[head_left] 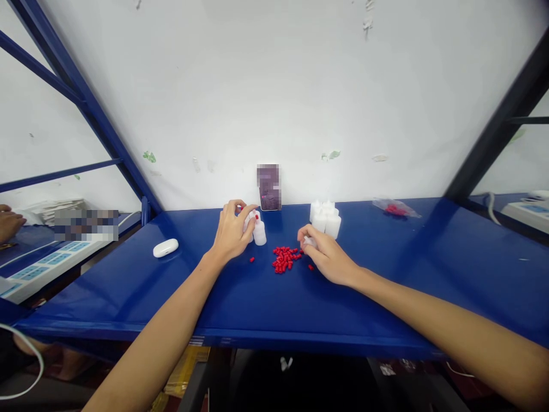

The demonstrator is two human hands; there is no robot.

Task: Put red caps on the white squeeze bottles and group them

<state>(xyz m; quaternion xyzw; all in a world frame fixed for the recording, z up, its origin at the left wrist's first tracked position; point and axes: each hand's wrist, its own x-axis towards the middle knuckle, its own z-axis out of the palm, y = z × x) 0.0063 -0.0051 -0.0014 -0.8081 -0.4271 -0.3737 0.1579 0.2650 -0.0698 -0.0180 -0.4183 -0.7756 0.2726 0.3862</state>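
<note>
My left hand (234, 232) is at the middle of the blue table, its thumb and fingers curved round a small white plastic bottle that they partly hide. Close against this hand stands an upright white bottle (259, 234), and a red cap (257, 217) shows at its top. Right of the middle, my right hand (326, 254) has its fingers closed round another small white bottle (309, 242), mostly covered by the fingers. Between the hands lies a loose pile of small red caps (283, 260). Single red caps lie apart, one (251, 260) near my left hand and one (311, 267) by my right.
Behind my right hand stands a group of white bottles (326, 217). A phone (270, 189) leans on the wall. A white oval case (165, 248) lies left, a clear bag with red pieces (395, 208) right. At far left are a power strip (55, 260) and another person's hand (9, 223).
</note>
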